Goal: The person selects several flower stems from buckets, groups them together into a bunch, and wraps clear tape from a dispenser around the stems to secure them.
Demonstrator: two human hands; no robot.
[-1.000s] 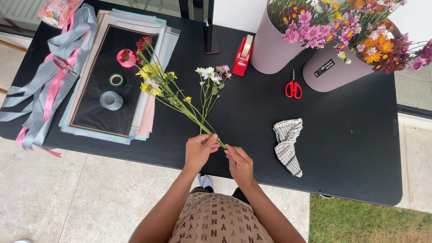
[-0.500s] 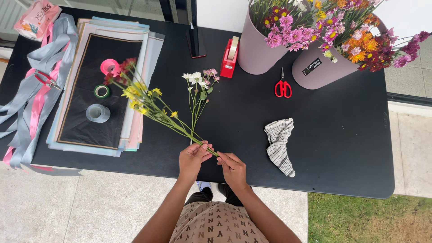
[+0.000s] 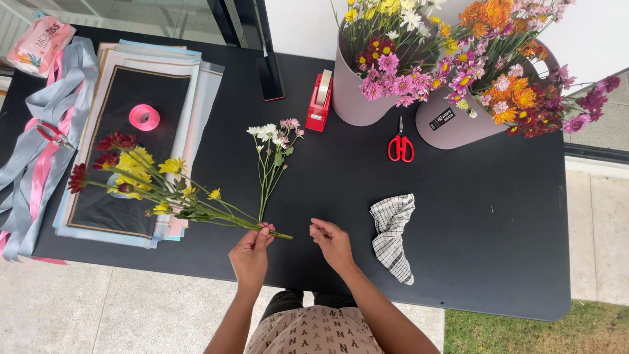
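A loose bunch of cut flowers [image 3: 164, 190] lies on the black table [image 3: 472, 223], with yellow and dark red heads fanned to the left and white and pink ones [image 3: 275, 134] pointing up. My left hand [image 3: 250, 252] pinches the gathered green stems near their cut ends. Just to the right, my right hand [image 3: 332, 241] hovers with fingers curled, holding nothing that I can see, a short way off the stem tips.
Stacked wrapping sheets [image 3: 131, 131] with a pink ribbon roll [image 3: 144, 117] lie at left, beside grey and pink ribbons [image 3: 39, 157]. Two mauve buckets of flowers [image 3: 367, 98] [image 3: 458, 121], a red tape dispenser [image 3: 320, 98], red scissors [image 3: 400, 145] and a checked cloth [image 3: 392, 233] are right.
My right hand has come off the stems and moved slightly right. The bunch has swung so its heads lie further left over the wrapping sheets. The view has shifted.
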